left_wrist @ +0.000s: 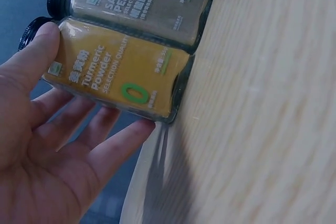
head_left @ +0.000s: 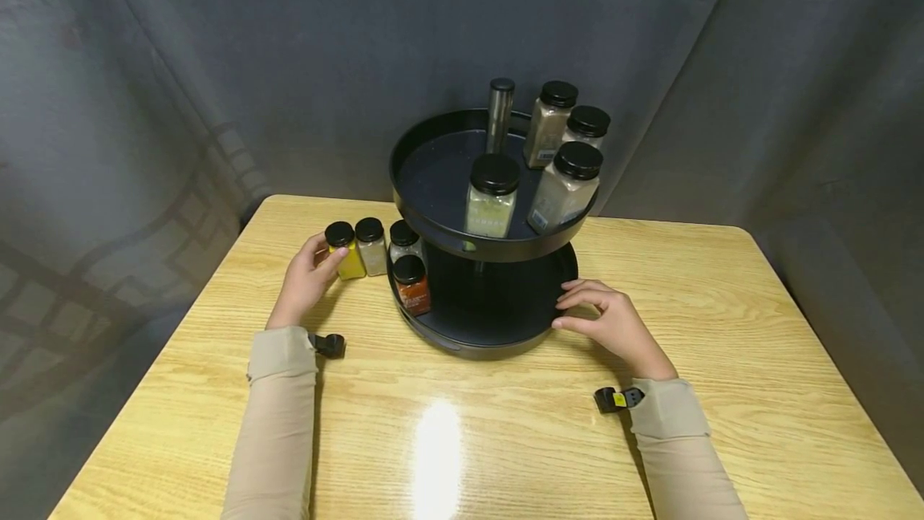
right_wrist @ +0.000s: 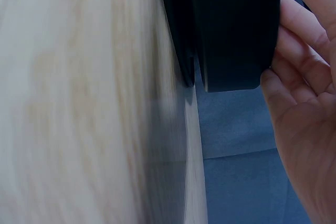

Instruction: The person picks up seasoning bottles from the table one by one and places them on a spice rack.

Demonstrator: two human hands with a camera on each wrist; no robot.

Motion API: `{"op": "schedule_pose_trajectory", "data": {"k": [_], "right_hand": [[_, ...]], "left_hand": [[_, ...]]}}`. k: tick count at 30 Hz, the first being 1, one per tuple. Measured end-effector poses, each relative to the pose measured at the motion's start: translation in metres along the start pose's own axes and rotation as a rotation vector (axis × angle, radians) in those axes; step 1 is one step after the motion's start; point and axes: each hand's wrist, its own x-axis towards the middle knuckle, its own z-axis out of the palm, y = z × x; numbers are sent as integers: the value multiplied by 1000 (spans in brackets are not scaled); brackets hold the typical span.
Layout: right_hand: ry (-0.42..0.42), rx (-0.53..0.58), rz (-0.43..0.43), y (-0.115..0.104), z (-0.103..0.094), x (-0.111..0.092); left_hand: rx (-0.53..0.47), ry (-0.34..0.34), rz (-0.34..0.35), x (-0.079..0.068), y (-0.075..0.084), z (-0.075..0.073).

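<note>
My left hand (head_left: 306, 283) grips a jar of turmeric powder (left_wrist: 113, 69) at the table's left side, thumb on its front just below the black cap. A salt and pepper jar (left_wrist: 142, 6) stands right beside the turmeric. My right hand (head_left: 609, 323) holds the right rim of the lower tier (head_left: 498, 319) of a black two-tier turntable, thumb and fingertips close together at the edge. Some right fingertips hide behind the tray wall (right_wrist: 236, 30) in the right wrist view. On that tier's left side are a red-orange spice jar (head_left: 414, 295) and a pale jar (head_left: 404, 243).
The upper tier (head_left: 433, 159) carries a green-labelled spice jar (head_left: 491, 203), a large pale jar (head_left: 563, 191) and other jars near its right rim, around a metal post (head_left: 500, 115). A grey curtain (head_left: 325, 62) hangs behind the wooden table (head_left: 375, 440).
</note>
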Motion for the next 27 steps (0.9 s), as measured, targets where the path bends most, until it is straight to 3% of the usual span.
{"op": "schedule_pose_trajectory", "data": {"k": [19, 27], "right_hand": [[-1, -7, -1, 0, 0, 0], [3, -2, -7, 0, 0, 0]], "left_hand": [[-2, 18, -52, -3, 1, -6], [15, 19, -75, -6, 9, -8]]}}
